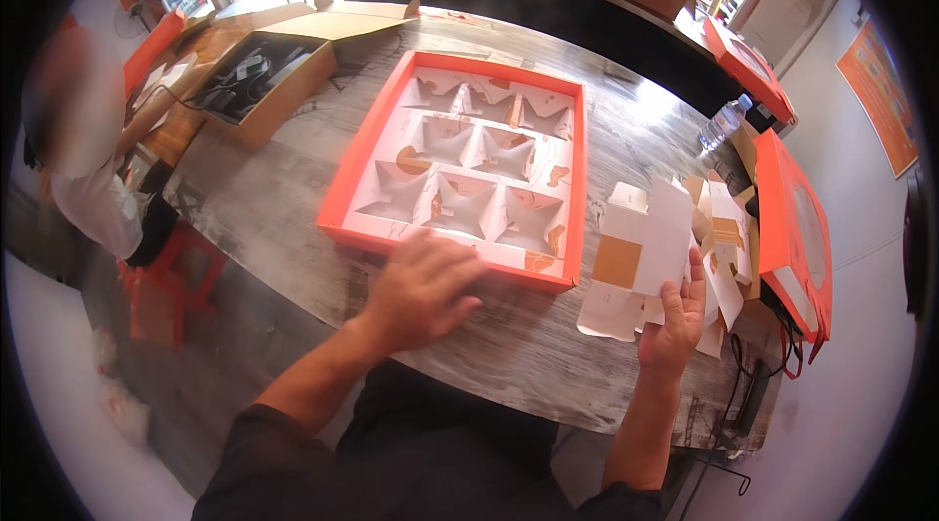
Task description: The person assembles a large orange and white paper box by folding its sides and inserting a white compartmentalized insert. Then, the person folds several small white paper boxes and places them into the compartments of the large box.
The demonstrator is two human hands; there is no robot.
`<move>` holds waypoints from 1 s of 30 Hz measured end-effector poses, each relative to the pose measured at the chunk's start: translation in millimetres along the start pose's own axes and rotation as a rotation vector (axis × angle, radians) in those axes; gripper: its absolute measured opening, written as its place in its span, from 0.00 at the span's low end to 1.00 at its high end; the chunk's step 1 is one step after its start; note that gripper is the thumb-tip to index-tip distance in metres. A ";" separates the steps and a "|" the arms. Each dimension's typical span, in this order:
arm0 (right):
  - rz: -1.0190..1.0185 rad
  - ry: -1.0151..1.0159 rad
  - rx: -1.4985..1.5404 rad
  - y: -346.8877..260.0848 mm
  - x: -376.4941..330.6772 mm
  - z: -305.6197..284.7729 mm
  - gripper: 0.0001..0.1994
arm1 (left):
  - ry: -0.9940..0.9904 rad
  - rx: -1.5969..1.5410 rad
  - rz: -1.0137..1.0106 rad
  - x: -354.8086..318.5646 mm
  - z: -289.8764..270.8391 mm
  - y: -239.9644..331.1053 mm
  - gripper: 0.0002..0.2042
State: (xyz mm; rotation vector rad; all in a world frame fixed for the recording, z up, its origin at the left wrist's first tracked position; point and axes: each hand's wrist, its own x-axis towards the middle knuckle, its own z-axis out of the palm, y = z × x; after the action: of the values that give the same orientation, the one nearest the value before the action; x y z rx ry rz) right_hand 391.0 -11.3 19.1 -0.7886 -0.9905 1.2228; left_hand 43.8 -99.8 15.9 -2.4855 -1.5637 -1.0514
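Note:
An orange-red gift box tray (337, 220) lies on the table in front of me. Its white, patterned insert (421, 146) is divided into several star-shaped openings. My left hand (421, 291) is at the box's near edge, fingers stretched out and holding nothing; whether it touches the rim I cannot tell. To the right of the box, my right hand (675, 320) grips a white folding carton blank (668, 237) with a brown panel, thumb in front. The carton blank is partly unfolded and tilted up off the table.
More loose carton blanks (724, 227) lie at the right, beside orange-red boxes with clear windows (790, 218). A water bottle (724, 123) is behind them. Black cables (748, 394) hang at the table's right edge. At the left stand an open cardboard box (259, 90) and a seated person (98, 203).

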 end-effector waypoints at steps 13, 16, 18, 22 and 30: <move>0.123 0.112 0.155 18.2 2.3 -28.8 0.29 | -0.018 -0.163 -0.037 3.9 13.8 -5.2 0.18; 0.121 0.100 0.181 13.0 0.5 -30.5 0.30 | 0.001 -0.058 -0.044 -9.9 -7.0 -52.0 0.19; 0.131 0.114 0.218 8.9 -0.3 -22.7 0.31 | 0.106 0.028 -0.129 -20.8 -24.1 -72.6 0.23; 0.161 0.054 0.243 20.9 -1.1 -20.2 0.31 | 0.133 0.099 -0.109 -25.9 -52.4 -60.4 0.24; 0.253 -0.101 0.180 24.6 -12.9 5.6 0.34 | 0.090 0.130 -0.098 -9.9 -23.5 -62.0 0.21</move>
State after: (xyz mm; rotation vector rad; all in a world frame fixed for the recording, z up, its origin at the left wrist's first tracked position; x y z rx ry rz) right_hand 375.8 -19.5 -3.4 -0.7311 -0.8654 1.5608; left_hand -21.3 -85.2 8.8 -2.2666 -1.6849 -1.0216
